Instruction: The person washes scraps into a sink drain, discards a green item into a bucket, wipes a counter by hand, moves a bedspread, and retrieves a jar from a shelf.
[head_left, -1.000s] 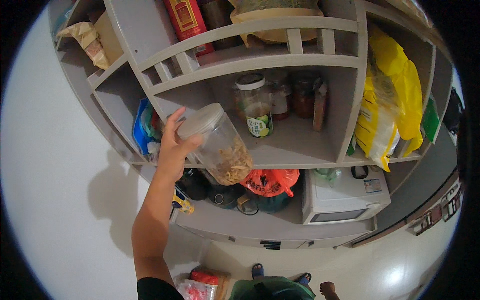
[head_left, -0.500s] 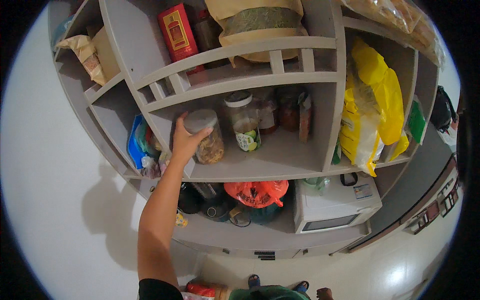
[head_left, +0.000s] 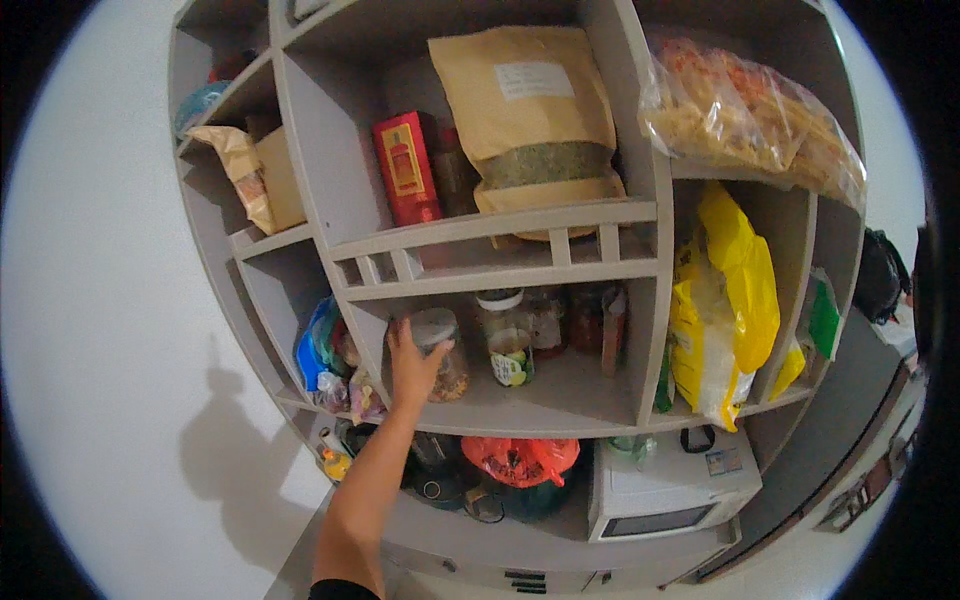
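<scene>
My left hand [head_left: 412,368] reaches up into the middle compartment of the shelf unit [head_left: 560,410]. Its fingers and thumb curl around a clear jar [head_left: 456,378] with a pale lid and brownish dried pieces inside. The jar stands upright at the compartment's left side, partly hidden behind the hand. To its right is a glass jar [head_left: 510,345] with a white lid and a green-and-white label. Darker jars [head_left: 546,325] stand farther back, beside a narrow upright packet [head_left: 613,330]. My right hand is out of view.
Above, a slatted rail [head_left: 500,255] fronts a red box [head_left: 407,170] and a large brown paper bag [head_left: 535,110]. Yellow bags [head_left: 740,290] fill the right compartment, under a clear bag of dried food [head_left: 750,115]. Below are a red plastic bag [head_left: 520,458] and a white microwave [head_left: 670,490].
The view has tilted upward, so the shelves sit lower in the picture and more of the upper compartment shows. My left hand stays at the same jar. My right hand has left the view.
</scene>
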